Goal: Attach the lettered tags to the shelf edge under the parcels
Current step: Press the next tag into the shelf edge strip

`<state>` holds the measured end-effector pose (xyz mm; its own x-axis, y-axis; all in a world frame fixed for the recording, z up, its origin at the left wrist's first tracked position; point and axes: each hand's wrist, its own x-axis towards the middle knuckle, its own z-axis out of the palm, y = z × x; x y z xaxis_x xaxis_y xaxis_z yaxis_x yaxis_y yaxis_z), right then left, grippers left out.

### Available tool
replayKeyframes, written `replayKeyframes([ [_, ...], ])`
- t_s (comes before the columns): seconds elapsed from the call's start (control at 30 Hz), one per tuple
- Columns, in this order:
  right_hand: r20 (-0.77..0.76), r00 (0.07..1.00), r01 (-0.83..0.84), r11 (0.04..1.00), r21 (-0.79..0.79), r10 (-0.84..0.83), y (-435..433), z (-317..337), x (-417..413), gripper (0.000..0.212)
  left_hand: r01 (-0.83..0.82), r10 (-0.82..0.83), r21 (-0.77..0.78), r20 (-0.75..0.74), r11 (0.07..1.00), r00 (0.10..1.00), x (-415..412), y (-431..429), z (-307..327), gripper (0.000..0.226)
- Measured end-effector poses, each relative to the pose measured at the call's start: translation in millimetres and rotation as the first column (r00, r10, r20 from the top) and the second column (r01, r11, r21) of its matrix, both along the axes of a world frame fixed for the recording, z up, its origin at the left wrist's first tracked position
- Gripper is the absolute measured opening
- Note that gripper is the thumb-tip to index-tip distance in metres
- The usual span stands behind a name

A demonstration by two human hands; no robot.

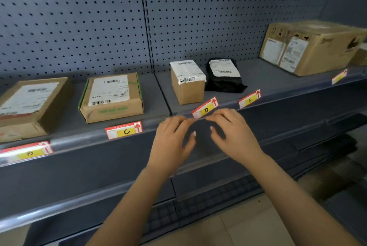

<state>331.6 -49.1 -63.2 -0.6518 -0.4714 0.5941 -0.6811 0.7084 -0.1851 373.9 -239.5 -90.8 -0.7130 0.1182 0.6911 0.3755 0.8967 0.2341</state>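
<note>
Tags are seen along the shelf edge (83, 139), each red, white and yellow with a hand-written letter and a red arrow. The D tag (205, 109) sits tilted at the edge rail, just below the small box (187, 84), and both hands are placed at its lower edge. The left hand (174, 138) is held with fingers curled forward, its fingertips (188, 119) at the tag's lower left corner; the right hand (231, 128) is likewise curled, its fingertips (212, 117) just under the tag's right half. Neither hand is closed into a fist – whether the tag is actually pinched or only touched cannot be told.

The C tag (124, 130) is fixed under the green-edged box (112, 96), and the B tag (26, 151) under the flat box (29, 104) at far left. The E tag (249, 99) is set below the black bag (224, 76). A further tag (339, 76) – too blurred to be read – lies under the big box (311, 47) at right. Behind the parcels a grey pegboard (79, 23) is seen.
</note>
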Motion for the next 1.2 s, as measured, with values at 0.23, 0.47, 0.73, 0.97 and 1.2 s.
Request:
replayKeyframes([
  [0.23, -0.031, 0.994, -0.104, 0.988, 0.117, 0.108, 16.4, 11.3, -82.5, 0.047, -0.148, 0.148, -0.017, -0.018, 0.989, 0.989, -50.0, 29.3, 10.9, 0.035],
  [0.47, -0.198, 0.957, -0.175, 0.967, 0.187, 0.212, 23.5, 9.0, -117.2, 0.012, -0.209, 0.21, 0.012, -0.046, 0.978, 0.977, -70.7, 43.2, -5.1, 0.031],
  [0.73, -0.054, 0.964, -0.251, 0.957, 0.145, 0.261, 25.7, 1.6, -127.5, 0.006, -0.293, 0.285, -0.052, -0.128, 0.955, 0.95, -80.5, 49.2, -17.4, 0.017],
  [0.97, -0.016, 0.952, -0.304, 0.952, 0.039, 0.304, 18.2, -1.2, -130.1, 0.006, -0.353, 0.334, -0.072, -0.193, 0.933, 0.922, -81.5, 41.2, -15.1, 0.013],
  [1.2, -0.114, 0.94, -0.321, 0.947, 0.028, 0.322, 9.7, -15.3, -126.5, 0.014, -0.418, 0.393, -0.09, -0.212, 0.904, 0.895, -75.3, 41.3, -26.0, 0.018],
])
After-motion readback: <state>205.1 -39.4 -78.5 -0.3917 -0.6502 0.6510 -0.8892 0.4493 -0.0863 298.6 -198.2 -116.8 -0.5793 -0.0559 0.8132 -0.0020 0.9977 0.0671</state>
